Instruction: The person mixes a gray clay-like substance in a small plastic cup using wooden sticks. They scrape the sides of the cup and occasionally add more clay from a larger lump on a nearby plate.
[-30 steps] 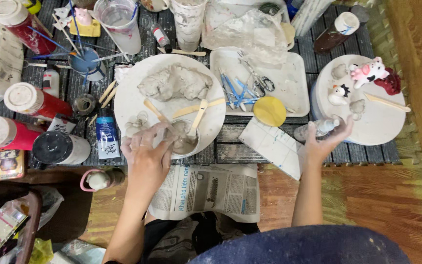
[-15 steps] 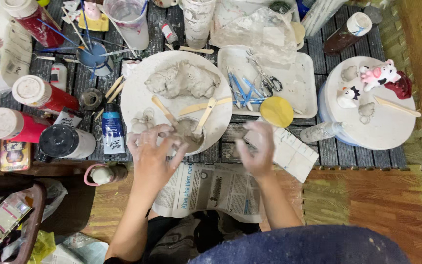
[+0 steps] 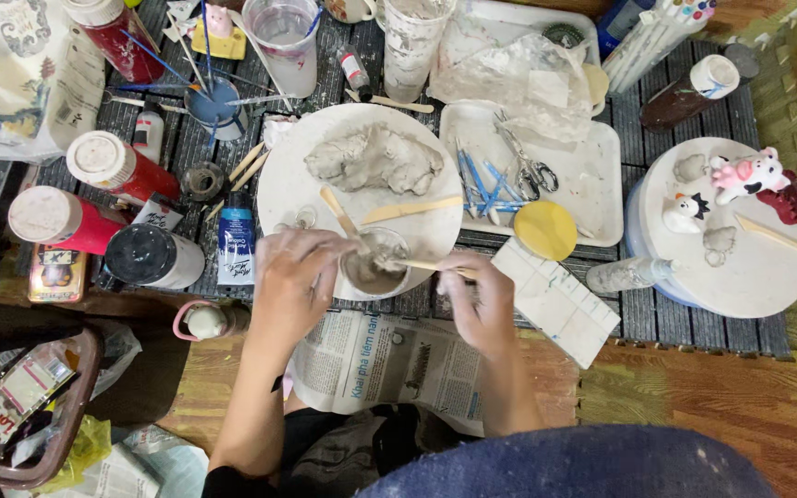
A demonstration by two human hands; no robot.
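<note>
Slatted worktable [image 3: 638, 318]: 2 round boards, 3 red jars; left hand [image 3: 292, 281] cups clay cup [image 3: 373, 263], right hand [image 3: 477, 300] pinches stick [image 3: 422, 266].

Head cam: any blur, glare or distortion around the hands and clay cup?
Head view: even, soft light, no hard shadows or glare; left hand and right hand slightly soft, the small cup and wooden stick readable; wide-angle bending at the edges, the bag top left bright.
</note>
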